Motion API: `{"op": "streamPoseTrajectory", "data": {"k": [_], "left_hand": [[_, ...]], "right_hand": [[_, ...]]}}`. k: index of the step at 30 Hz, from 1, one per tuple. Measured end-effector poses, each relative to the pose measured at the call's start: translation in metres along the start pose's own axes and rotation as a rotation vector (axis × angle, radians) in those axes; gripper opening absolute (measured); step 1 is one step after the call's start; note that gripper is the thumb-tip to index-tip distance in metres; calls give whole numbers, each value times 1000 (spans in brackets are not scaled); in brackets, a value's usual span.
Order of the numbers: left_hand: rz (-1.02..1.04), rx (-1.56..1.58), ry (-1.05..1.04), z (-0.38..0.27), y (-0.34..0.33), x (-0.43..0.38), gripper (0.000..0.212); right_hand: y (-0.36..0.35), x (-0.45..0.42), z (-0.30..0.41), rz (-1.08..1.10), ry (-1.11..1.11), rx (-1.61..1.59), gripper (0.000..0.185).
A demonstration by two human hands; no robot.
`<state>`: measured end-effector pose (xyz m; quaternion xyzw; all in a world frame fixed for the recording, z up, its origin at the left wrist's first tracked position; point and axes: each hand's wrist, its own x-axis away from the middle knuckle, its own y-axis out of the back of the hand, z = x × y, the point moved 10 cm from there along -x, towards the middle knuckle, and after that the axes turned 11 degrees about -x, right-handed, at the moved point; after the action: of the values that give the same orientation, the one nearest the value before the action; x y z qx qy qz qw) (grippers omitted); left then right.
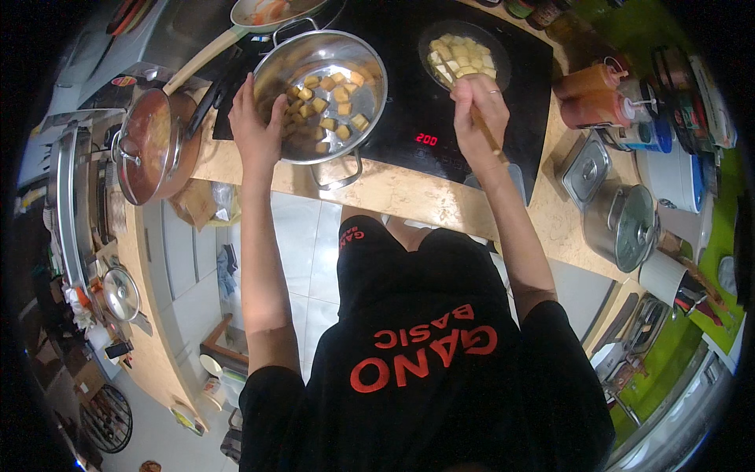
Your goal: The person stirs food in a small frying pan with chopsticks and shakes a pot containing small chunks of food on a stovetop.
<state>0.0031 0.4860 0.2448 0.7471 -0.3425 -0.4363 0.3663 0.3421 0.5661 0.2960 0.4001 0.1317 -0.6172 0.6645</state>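
Observation:
My left hand point(257, 121) grips the left rim of a wide stainless steel pot point(383, 88), its thumb over the edge. Browned cubes point(318, 106), probably fried tofu, lie scattered on the pot's bottom. With my right hand point(481, 112) I hold wooden cooking chopsticks point(491, 143). Their tips reach into a dark frying pan point(502, 56), among paler cubes point(463, 52) crowded together in what looks like oil. The pan sits on a black glass cooktop point(407, 112) with a lit red display point(426, 140). The pot overlaps the cooktop's front left part.
Left of the pot stand a reddish pot with a glass lid point(156, 150) and a long-handled pan point(248, 17). Squeeze bottles point(596, 109), a metal container lid point(588, 168) and a glass-lidded steel pot point(616, 227) line the right counter. A clear plastic container point(514, 177) lies under my right forearm.

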Motion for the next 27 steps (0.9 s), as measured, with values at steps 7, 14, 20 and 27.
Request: {"op": "streamPoseTrajectory", "data": {"k": [7, 14, 20, 27], "left_hand": [[-1, 21, 4, 2, 0, 0, 68], [-8, 10, -16, 1, -1, -3, 68], [2, 9, 0, 2, -1, 0, 70], [-2, 4, -4, 3, -2, -1, 70]], "right_hand": [[37, 16, -68, -375, -553, -504, 44], [60, 24, -125, -519, -694, -702, 57], [70, 18, -97, -495, -629, -631, 54], [48, 10, -75, -323, -530, -550, 44]]}}
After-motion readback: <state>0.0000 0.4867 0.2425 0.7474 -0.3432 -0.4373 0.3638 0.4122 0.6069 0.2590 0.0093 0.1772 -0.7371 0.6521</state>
